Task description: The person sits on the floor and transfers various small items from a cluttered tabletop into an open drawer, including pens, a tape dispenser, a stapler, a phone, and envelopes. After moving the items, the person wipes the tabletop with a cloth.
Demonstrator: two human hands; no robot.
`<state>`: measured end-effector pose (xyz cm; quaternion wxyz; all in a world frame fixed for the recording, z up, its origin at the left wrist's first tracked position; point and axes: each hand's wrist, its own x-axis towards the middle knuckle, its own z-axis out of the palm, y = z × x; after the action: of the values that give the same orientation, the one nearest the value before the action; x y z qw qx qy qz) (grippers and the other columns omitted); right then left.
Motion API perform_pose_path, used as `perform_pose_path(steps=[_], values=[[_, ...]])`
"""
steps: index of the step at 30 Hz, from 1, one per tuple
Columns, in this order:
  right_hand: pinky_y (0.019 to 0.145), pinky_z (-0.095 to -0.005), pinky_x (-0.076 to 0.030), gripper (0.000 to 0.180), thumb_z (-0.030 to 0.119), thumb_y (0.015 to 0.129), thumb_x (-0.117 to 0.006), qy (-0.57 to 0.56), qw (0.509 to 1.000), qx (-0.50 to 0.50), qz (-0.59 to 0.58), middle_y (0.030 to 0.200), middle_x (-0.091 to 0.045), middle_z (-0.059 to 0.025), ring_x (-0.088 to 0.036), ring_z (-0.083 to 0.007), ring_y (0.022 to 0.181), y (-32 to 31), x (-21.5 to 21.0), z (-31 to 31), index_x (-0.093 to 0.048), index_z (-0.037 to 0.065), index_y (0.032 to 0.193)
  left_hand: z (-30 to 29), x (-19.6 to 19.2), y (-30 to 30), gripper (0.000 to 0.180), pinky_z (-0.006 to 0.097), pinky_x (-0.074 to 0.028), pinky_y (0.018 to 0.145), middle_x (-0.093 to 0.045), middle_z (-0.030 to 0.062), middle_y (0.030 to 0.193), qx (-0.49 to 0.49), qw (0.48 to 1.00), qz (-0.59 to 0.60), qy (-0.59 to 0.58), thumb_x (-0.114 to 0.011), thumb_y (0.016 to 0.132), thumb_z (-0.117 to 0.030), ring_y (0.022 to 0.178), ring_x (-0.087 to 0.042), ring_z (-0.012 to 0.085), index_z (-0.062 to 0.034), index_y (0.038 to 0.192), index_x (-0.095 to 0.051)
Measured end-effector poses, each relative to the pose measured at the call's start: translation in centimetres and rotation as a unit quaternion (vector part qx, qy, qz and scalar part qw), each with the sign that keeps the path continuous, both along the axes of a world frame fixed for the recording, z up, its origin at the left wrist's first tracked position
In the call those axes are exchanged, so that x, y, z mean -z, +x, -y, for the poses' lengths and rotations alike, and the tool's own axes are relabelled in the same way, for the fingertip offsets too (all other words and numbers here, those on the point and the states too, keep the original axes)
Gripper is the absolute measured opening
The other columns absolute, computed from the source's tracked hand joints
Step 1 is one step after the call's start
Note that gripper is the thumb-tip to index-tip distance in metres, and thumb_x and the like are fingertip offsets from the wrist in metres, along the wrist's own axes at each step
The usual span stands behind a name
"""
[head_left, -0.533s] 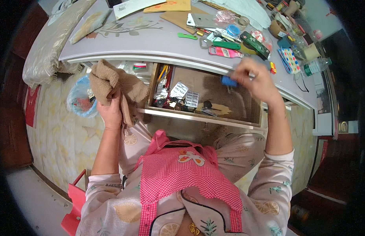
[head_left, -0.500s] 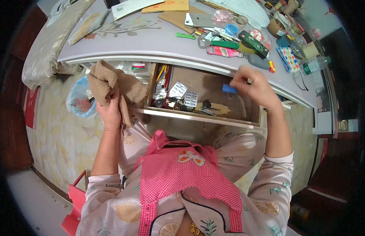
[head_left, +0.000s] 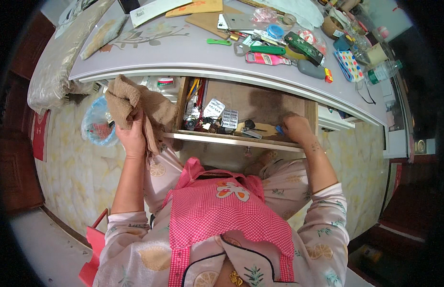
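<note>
A brown fleecy cloth hangs bunched in my left hand, whose fingers are closed around it left of the drawer. My right hand is down inside the open wooden drawer, at its front right corner. Its fingers are curled, and a small blue object shows at their tips; most of it is hidden. Toward the drawer's left lie pencils, a white card of small dark pieces, a blister pack and tangled black cords. A dark small item rests near the front.
On the tabletop above the drawer stand a green-handled peeler, a grey rounded object, a plastic bottle and glasses. A bin with a blue liner stands on the floor at left. A red stool is lower left.
My right hand has gone down from above the drawer's rear into its front right corner, and the blue object has shifted toward the front with it. My left hand keeps holding the cloth.
</note>
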<state>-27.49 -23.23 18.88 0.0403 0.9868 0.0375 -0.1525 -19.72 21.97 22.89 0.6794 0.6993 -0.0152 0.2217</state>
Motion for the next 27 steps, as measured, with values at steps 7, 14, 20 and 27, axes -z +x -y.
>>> perform_pose_path(steps=[7, 14, 20, 27], values=[[0.077, -0.045, -0.051, 0.016, 0.017, 0.078, -0.062, 0.016, 0.997, 0.017, -0.076, 0.09, -0.066, -0.0168, -0.064, -0.0344, 0.088, -0.1, 0.6, -1.0, -0.067, 0.008, 0.089, -0.1, -0.1, -0.1, 0.038, 0.031, -0.044, 0.089, -0.061, 0.0089, 0.11, -0.006, 1.0, -0.006, 0.024, -0.07, 0.08, -0.011, 0.098, -0.057, 0.0189, 0.004, 0.113, -0.056], [0.074, -0.0444, -0.05, 0.02, 0.025, 0.078, -0.066, 0.103, 0.988, 0.043, -0.11, 0.088, -0.066, -0.0172, -0.063, -0.0345, 0.085, 0.4, -2.4, -2.3, -0.066, 0.006, 0.088, 0.1, -0.4, -0.1, 0.04, 0.032, -0.042, 0.091, -0.061, 0.0099, 0.111, -0.007, 1.0, -0.01, 0.013, -0.07, 0.08, -0.013, 0.1, -0.056, 0.0199, 0.0044, 0.113, -0.056], [0.076, -0.0425, -0.048, 0.013, 0.015, 0.08, -0.066, 0.344, 0.937, 0.04, 0.056, 0.084, -0.062, -0.0157, -0.059, -0.034, 0.081, 3.5, -8.7, -3.3, -0.063, 0.004, 0.087, -0.2, 0.0, 0.0, 0.038, 0.032, -0.042, 0.09, -0.061, 0.0094, 0.11, -0.007, 1.0, 0.007, 0.015, -0.07, 0.081, -0.013, 0.099, -0.056, 0.0198, 0.0039, 0.112, -0.057], [0.087, -0.0419, -0.043, 0.02, 0.006, 0.079, -0.06, 0.196, 0.903, -0.098, 0.369, 0.093, -0.06, -0.0138, -0.053, -0.0328, 0.099, 10.3, -13.2, -5.8, -0.061, 0.005, 0.099, 0.0, 0.0, -0.1, 0.036, 0.032, -0.043, 0.089, -0.061, 0.0086, 0.11, -0.007, 1.0, -0.007, 0.005, -0.07, 0.081, -0.012, 0.099, -0.056, 0.019, 0.0034, 0.111, -0.057]])
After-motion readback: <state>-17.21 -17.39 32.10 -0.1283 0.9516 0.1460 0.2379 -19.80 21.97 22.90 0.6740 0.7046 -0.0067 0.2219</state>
